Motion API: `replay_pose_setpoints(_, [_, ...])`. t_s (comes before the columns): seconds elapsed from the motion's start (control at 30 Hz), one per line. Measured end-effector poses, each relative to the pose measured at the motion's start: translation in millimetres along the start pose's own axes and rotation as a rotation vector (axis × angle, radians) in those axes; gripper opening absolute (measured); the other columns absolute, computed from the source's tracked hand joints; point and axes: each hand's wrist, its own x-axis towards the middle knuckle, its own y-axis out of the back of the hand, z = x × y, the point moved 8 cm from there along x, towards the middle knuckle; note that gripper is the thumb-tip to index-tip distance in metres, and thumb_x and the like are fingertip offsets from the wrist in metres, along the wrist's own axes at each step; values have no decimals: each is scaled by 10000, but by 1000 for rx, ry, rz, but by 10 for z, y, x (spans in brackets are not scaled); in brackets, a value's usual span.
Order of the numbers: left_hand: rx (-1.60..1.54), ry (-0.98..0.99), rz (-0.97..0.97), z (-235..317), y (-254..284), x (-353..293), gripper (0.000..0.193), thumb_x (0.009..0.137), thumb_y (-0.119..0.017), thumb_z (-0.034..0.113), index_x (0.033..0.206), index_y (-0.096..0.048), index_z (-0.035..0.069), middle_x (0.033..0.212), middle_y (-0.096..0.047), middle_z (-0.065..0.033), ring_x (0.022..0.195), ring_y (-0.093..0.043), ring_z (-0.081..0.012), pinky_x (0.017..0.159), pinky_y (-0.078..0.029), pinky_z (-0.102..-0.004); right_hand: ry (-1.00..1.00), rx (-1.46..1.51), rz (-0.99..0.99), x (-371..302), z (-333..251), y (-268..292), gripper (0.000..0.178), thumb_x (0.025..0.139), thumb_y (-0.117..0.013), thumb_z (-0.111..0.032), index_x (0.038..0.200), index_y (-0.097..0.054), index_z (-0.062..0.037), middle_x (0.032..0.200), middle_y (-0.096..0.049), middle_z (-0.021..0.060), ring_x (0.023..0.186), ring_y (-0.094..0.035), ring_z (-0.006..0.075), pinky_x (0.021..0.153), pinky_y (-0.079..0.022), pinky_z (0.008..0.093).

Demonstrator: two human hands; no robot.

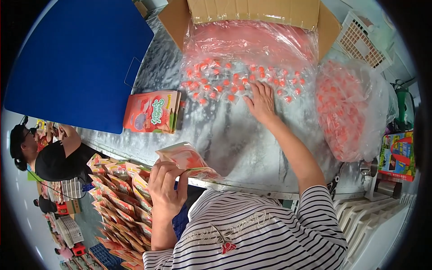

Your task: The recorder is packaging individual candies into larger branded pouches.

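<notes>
My left hand (166,185) pinches a pink printed pouch (185,157) by its near edge, just over the front edge of the table (252,157). The pouch looks flat and tilts toward the table. My right hand (262,101) reaches forward, palm down with fingers apart, at the near edge of a spread of small red candies (218,83) in clear wrappers. Its fingertips rest among the candies, and I see nothing held in it. A stack of the same kind of pink pouches (150,111) lies to the left.
Behind the candies, an opened cardboard box (252,10) has a clear liner (252,42) full of pink pieces. A large bag of wrapped candies (342,108) stands right. Many upright pouches (121,202) sit lower left. A blue panel (81,58) fills the upper left; another person (58,153) works below it.
</notes>
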Motion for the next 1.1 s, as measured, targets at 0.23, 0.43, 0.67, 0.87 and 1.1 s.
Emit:
replay_pose_setpoints(0.23, [-39,18,-37,-52,-45,-2,235,678,-703,-60,860,-578,20,807,-566,-108,796,-579,-309,858,-476,-459,77,109,-19,-366,-404,272,518,852,-647,-290,1252,-507,8,1322,-466,205,1207,-418,382,1038,-326,458])
replay_pose_setpoints(0.43, [-43,15,-32,-23,-24,-28,231,679,-707,-55,859,-581,18,806,-567,-110,784,-573,-309,857,-477,-459,-12,275,-12,181,-347,254,369,851,-649,-271,1125,-592,-30,1133,-548,188,1063,-519,360,939,-412,446])
replay_pose_setpoints(0.67, [-40,59,-21,-95,-7,-104,223,691,-715,-41,859,-580,15,802,-567,-111,780,-568,-312,776,-476,-426,-16,193,-183,71,-231,-20,247,864,-637,-217,1051,-643,-55,950,-589,146,931,-577,320,837,-466,418])
replay_pose_setpoints(0.87, [-59,17,-11,-62,2,-28,217,699,-716,-33,862,-580,15,808,-567,-111,796,-573,-307,709,-469,-396,-241,723,-245,-472,81,414,265,895,-616,-193,1099,-638,-25,964,-628,99,864,-622,218,785,-494,344])
replay_pose_setpoints(1.1, [-80,-19,-5,-67,-52,-14,228,696,-725,-28,867,-581,19,816,-570,-108,804,-573,-296,709,-468,-391,-53,380,-85,-795,-189,628,574,795,-727,-268,1287,-528,-51,1332,-482,158,1241,-435,302,1047,-345,389])
